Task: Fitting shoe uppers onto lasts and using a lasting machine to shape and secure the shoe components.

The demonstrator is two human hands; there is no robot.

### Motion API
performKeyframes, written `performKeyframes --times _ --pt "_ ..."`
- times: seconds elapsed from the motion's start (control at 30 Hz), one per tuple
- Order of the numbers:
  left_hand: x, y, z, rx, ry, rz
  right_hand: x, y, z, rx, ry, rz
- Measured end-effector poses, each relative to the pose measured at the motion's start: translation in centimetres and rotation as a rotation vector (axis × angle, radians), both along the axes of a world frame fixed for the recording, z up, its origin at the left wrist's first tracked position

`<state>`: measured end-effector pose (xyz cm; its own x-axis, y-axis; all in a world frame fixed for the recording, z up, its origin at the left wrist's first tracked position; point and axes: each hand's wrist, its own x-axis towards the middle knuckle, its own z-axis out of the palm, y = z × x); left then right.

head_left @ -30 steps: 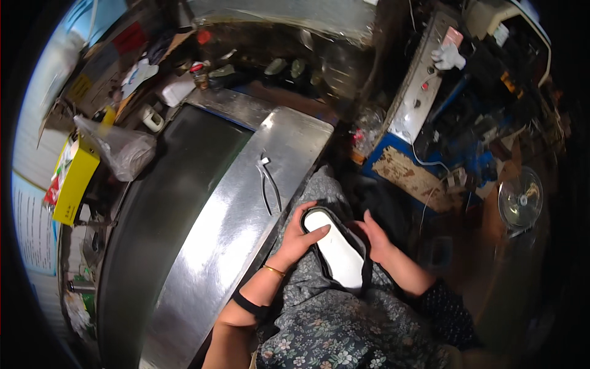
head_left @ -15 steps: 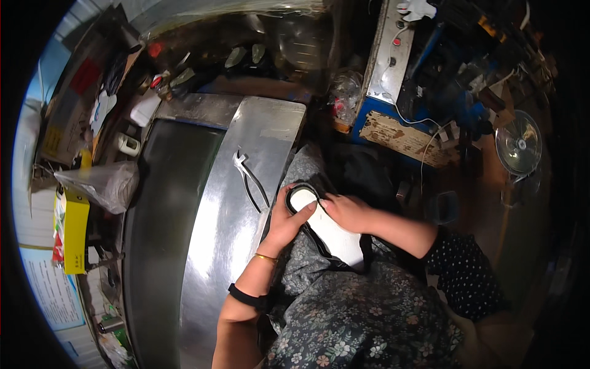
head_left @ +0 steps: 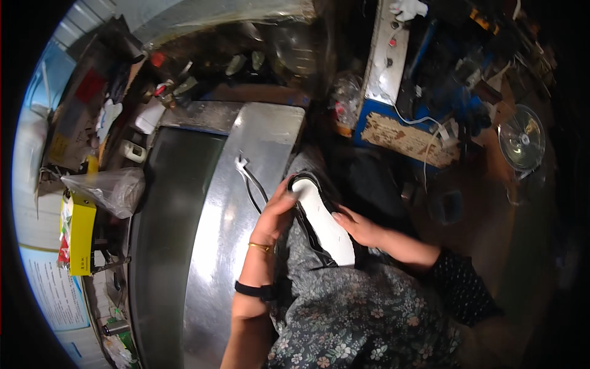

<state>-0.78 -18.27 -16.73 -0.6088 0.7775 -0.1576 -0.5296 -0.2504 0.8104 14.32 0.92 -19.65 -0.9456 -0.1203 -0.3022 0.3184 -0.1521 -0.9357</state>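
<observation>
A black shoe upper point(head_left: 318, 238) with a white sole board point(head_left: 326, 222) facing up rests over my lap, slanting from upper left to lower right. My left hand point(head_left: 278, 212) grips its upper left end, with the thumb at the board's edge and the other fingers partly hidden. My right hand point(head_left: 362, 229) is closed on the right side of the same upper, its fingertips at the rim and part of the fingers out of sight. Just left of my left hand, lasting pincers point(head_left: 251, 182) with dark handles lie on the metal surface.
A shiny metal worktop point(head_left: 230, 246) runs along my left, beside a dark belt point(head_left: 169, 234). Farther left are a yellow box point(head_left: 83, 237) and a clear plastic bag point(head_left: 117, 190). A fan point(head_left: 522, 138) stands at right, near a control panel point(head_left: 387, 58) with buttons. Floral fabric point(head_left: 362, 313) covers my lap.
Both thumbs have shifted off the middle of the white board to its edges, leaving more of it visible. My right hand has moved slightly right and down along the upper.
</observation>
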Motion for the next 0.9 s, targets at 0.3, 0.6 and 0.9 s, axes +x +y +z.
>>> performKeyframes --times 0.3,0.6,0.9 --pt "4.3 0.9 2.5 -1.549 1.325 0.341 -1.8 -5.4 8.2 0.649 -0.166 0.127" --pt "8.8 -1.3 2.4 -1.074 0.847 0.363 0.2 -6.7 1.8 0.596 0.204 -0.225" --pt "6.4 0.0 5.4 -0.172 -0.544 0.614 -4.2 -1.9 5.7 -0.340 -0.007 -0.044"
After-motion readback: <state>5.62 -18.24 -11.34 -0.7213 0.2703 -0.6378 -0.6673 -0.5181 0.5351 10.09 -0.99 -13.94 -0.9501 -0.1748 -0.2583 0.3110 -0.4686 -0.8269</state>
